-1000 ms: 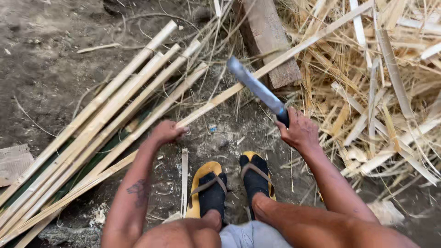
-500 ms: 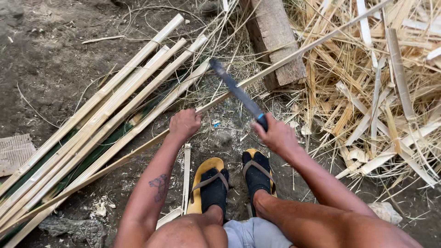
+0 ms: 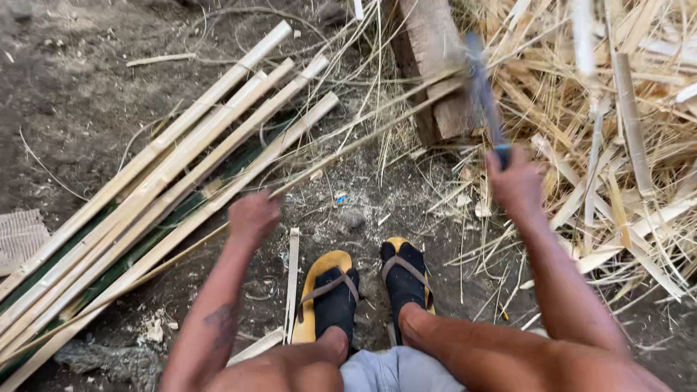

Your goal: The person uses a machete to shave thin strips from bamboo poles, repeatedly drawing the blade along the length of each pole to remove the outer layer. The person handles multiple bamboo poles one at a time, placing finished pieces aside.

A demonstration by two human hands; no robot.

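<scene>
My right hand (image 3: 514, 183) grips the dark handle of a long-bladed knife (image 3: 483, 94), whose blurred blade points up and away over a wooden block (image 3: 428, 51). My left hand (image 3: 253, 215) is closed on a long thin bamboo strip (image 3: 341, 152) that runs from the lower left up to the block. Several split bamboo slats (image 3: 167, 167) lie side by side on the ground left of that hand. My feet in black socks and yellow sandals (image 3: 328, 290) sit below the hands.
A heap of dry bamboo shavings and offcuts (image 3: 617, 131) covers the ground on the right. Dark bare soil (image 3: 72, 94) lies at the upper left. A short slat (image 3: 292, 283) rests beside my left foot, and a woven scrap (image 3: 18, 236) at the left edge.
My right hand has swung the knife to the right and upright, from slanting over the strip to over the block. My left hand slid down along the thin strip.
</scene>
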